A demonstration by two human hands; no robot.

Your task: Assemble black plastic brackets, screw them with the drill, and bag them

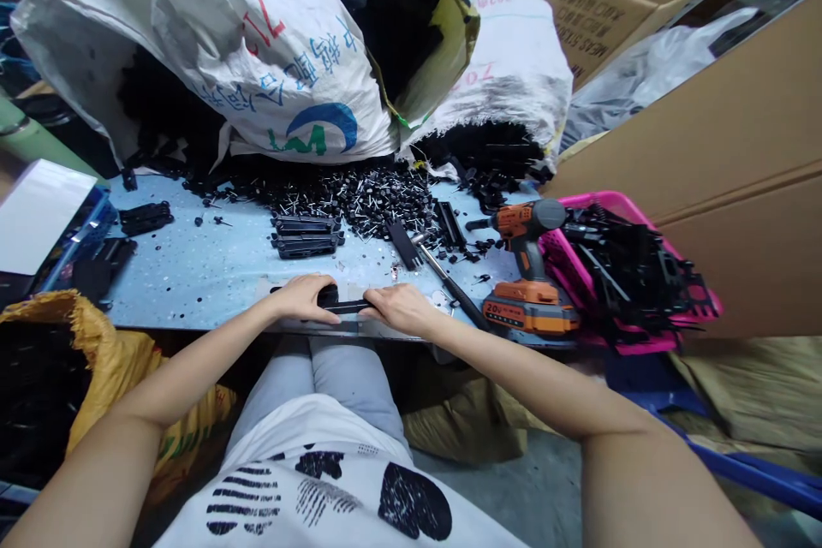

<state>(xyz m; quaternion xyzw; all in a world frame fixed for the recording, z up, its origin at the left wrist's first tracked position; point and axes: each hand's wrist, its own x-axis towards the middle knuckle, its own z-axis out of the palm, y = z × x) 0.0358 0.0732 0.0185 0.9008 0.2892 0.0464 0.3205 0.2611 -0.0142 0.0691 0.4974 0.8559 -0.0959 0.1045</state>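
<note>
In the head view, a slim black plastic bar lies level between the two hands, just above the near edge of the blue table. The left hand curls round its left part, thumb on the near side; the right hand pinches its right end between thumb and bent fingers. How far the left fingers wrap under it cannot be told.

The bar looks light and fairly stiff, probably smooth enough to slide under a loose pinch; being so thin, it may flex or snap if forced in the middle. The ends seem the best hold, leaving the centre free. Similar black bars lie stacked beyond, near a heap of small pin-like parts; a hammer and an orange cordless driver lie and stand to the right.
</note>
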